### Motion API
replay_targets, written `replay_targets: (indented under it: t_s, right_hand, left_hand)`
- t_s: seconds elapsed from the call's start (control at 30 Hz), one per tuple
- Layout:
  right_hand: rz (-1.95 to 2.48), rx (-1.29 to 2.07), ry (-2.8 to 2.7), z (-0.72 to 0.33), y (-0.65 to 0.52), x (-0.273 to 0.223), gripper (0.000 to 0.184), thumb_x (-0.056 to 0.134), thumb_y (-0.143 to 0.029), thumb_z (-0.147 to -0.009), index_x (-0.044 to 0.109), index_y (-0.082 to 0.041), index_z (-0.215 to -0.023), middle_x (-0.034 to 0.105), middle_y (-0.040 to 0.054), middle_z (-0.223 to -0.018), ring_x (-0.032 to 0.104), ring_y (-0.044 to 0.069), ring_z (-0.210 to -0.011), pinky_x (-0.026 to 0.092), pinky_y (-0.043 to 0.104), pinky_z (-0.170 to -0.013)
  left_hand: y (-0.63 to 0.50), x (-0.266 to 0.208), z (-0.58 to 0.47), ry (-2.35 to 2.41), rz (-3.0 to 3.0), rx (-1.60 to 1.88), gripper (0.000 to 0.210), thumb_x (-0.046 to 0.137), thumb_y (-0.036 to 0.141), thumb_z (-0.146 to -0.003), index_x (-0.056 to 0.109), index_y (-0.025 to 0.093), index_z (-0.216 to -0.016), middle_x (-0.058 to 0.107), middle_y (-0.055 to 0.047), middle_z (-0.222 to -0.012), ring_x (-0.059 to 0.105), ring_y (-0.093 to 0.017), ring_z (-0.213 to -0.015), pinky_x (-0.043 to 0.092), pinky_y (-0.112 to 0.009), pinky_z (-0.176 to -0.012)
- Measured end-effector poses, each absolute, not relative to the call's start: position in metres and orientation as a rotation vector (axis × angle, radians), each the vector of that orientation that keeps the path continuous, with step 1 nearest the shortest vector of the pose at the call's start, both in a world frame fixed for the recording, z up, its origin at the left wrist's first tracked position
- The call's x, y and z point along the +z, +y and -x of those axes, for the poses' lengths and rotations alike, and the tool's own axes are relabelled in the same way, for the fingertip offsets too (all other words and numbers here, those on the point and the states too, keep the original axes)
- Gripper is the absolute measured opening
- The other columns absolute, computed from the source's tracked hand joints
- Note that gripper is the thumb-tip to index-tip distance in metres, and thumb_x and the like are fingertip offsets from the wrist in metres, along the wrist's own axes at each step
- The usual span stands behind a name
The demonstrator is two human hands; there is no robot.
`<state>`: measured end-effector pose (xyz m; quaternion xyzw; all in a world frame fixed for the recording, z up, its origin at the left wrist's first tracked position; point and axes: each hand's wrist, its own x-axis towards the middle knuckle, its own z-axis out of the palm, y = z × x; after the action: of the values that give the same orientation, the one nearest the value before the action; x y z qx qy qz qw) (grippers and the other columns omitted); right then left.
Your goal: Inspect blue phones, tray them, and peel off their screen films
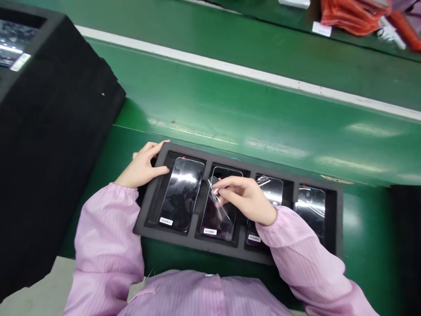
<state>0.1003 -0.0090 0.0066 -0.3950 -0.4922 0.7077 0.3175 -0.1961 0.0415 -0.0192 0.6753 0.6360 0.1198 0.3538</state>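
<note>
A dark grey foam tray lies on the green bench, with several phone screens in its compartments. My left hand grips the tray's upper left corner, thumb over the rim and fingers along the outer side. Beside that hand is the leftmost phone screen, with a white label at its lower end. My right hand pinches a clear protective film above the second phone screen. The film is partly lifted and bent. My right hand and sleeve partly cover the third phone screen and the fourth phone screen.
A tall stack of black foam trays stands at the left, with a shiny screen in its top. Another black block is at the right edge. Orange bags and a white label are on the upper ledge.
</note>
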Motion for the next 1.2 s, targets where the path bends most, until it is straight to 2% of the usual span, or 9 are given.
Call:
replay_targets:
  t_s: [0.07,0.13,0.3,0.4,0.5,0.6,0.7,0.97,1.2]
  right_hand:
    - [1.074,1.919,-1.179,-0.094,-0.01,-0.001,0.014,0.07,-0.029,-0.082,0.073,-0.016,-0.082,0.069,0.0052,-0.093,0.07,0.014,-0.072,0.062,0.028,-0.073]
    - [1.11,1.957,-1.078,-0.093,-0.01,-0.006,0.015,0.072,-0.031,-0.079,0.075,-0.016,-0.082,0.07,0.006,-0.093,0.071,0.015,-0.077,0.061,0.031,-0.079]
    - [1.119,1.986,-1.003,-0.092,-0.012,-0.006,0.02,0.065,-0.024,-0.082,0.072,-0.016,-0.099,0.071,0.0071,-0.1,0.07,0.018,-0.092,0.057,0.036,-0.092]
    - [1.133,1.926,-1.235,-0.101,-0.01,0.008,0.034,0.061,-0.021,-0.083,0.065,-0.018,-0.116,0.067,0.0078,-0.113,0.069,0.018,-0.094,0.056,0.038,-0.091]
    - [1.254,1.567,-1.547,-0.127,-0.006,0.027,0.042,0.061,-0.023,-0.085,0.058,-0.019,-0.127,0.065,0.0081,-0.117,0.068,0.018,-0.094,0.056,0.038,-0.09]
    - [1.542,1.018,-1.763,-0.162,-0.006,0.039,0.025,0.055,-0.022,-0.09,0.066,-0.018,-0.113,0.068,0.0065,-0.11,0.066,0.02,-0.096,0.054,0.037,-0.089]
    - [1.812,0.688,-2.129,-0.186,-0.012,0.037,0.019,0.056,-0.016,-0.089,0.071,-0.016,-0.102,0.07,0.007,-0.103,0.065,0.024,-0.096,0.05,0.041,-0.09]
    - [1.93,0.079,-2.489,-0.175,-0.033,0.014,0.028,0.047,-0.009,-0.092,0.065,-0.011,-0.113,0.063,0.0125,-0.102,0.053,0.028,-0.093,0.042,0.039,-0.078]
    - [1.85,0.01,-2.535,-0.175,-0.03,0.011,0.022,0.047,-0.009,-0.09,0.066,-0.01,-0.1,0.06,0.0116,-0.095,0.049,0.027,-0.091,0.037,0.038,-0.078]
  left_hand:
    - [0.041,-0.021,0.197,1.652,-1.752,0.32,0.075,0.061,0.044,-0.072,0.04,0.037,-0.143,0.046,0.0,-0.12,0.055,-0.024,-0.102,0.034,-0.043,-0.104]
    - [0.041,-0.022,0.198,1.668,-1.766,0.309,0.075,0.061,0.045,-0.072,0.04,0.038,-0.143,0.047,0.0,-0.118,0.055,-0.024,-0.1,0.036,-0.042,-0.102]
    - [0.041,-0.023,0.198,1.677,-1.781,0.298,0.076,0.061,0.046,-0.071,0.039,0.038,-0.144,0.046,0.0,-0.115,0.054,-0.024,-0.1,0.036,-0.043,-0.102]
    - [0.042,-0.022,0.197,1.672,-1.781,0.292,0.076,0.061,0.045,-0.072,0.039,0.037,-0.144,0.046,0.0,-0.115,0.054,-0.023,-0.1,0.034,-0.045,-0.105]
    - [0.041,-0.021,0.196,1.646,-1.77,0.27,0.074,0.06,0.044,-0.075,0.037,0.036,-0.146,0.046,0.0,-0.117,0.054,-0.023,-0.102,0.034,-0.046,-0.107]
    - [0.041,-0.02,0.199,1.602,-1.674,0.317,0.078,0.061,0.042,-0.074,0.035,0.034,-0.147,0.044,-0.001,-0.127,0.052,-0.025,-0.115,0.036,-0.043,-0.109]
    - [0.04,-0.019,0.206,1.587,-1.557,0.378,0.083,0.063,0.042,-0.072,0.033,0.031,-0.149,0.041,-0.003,-0.136,0.046,-0.028,-0.127,0.039,-0.038,-0.109]
    - [0.04,-0.026,0.222,1.606,-1.557,0.348,0.083,0.065,0.046,-0.071,0.035,0.034,-0.147,0.039,-0.003,-0.142,0.048,-0.031,-0.128,0.038,-0.047,-0.113]
    - [0.04,-0.026,0.223,1.597,-1.556,0.333,0.084,0.065,0.048,-0.071,0.034,0.034,-0.148,0.037,-0.002,-0.144,0.049,-0.031,-0.127,0.039,-0.047,-0.112]
